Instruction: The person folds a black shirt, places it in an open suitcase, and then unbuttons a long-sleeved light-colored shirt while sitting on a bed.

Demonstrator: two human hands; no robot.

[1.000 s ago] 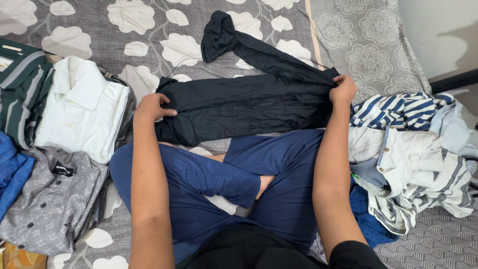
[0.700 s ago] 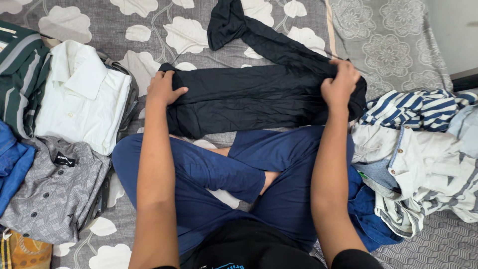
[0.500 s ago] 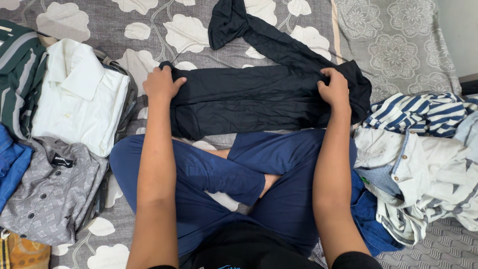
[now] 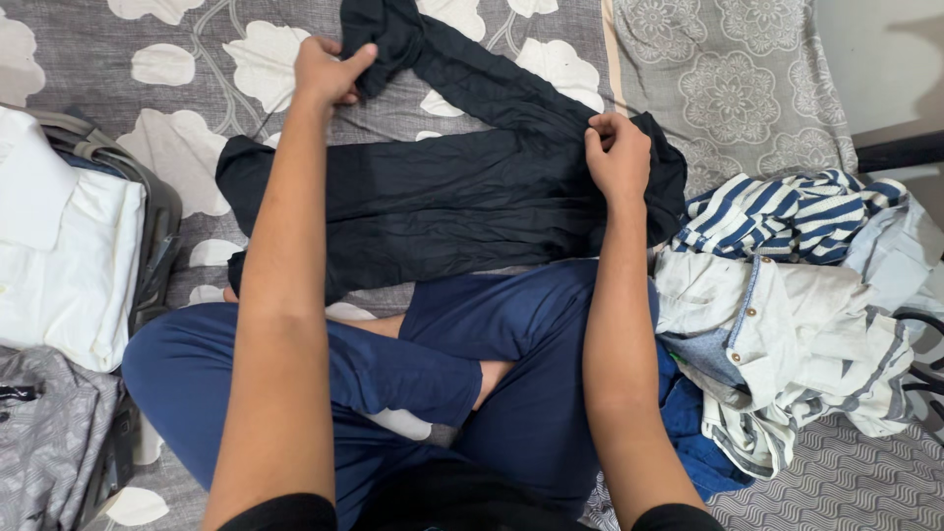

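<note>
A black pair of trousers [image 4: 442, 202] lies across the grey floral bedsheet [image 4: 187, 59] in front of my crossed legs in blue pants [image 4: 531, 334]. One trouser leg lies flat and wide; the other runs up and left toward the top edge. My left hand [image 4: 329, 69] has reached far forward and grips the end of that upper leg. My right hand [image 4: 618, 157] pinches the cloth near the waist end on the right.
A folded white shirt [image 4: 59, 246] and a grey patterned shirt [image 4: 44, 442] lie at the left over a dark bag. A heap of unfolded clothes, with a blue-and-white striped top [image 4: 787, 216] and pale shirts [image 4: 787, 344], sits at the right. A wall rises at top right.
My left hand has let go of the trousers' left end and reached up to grip the upper leg's end. The right hand stays at the waist end. The view has shifted right.
</note>
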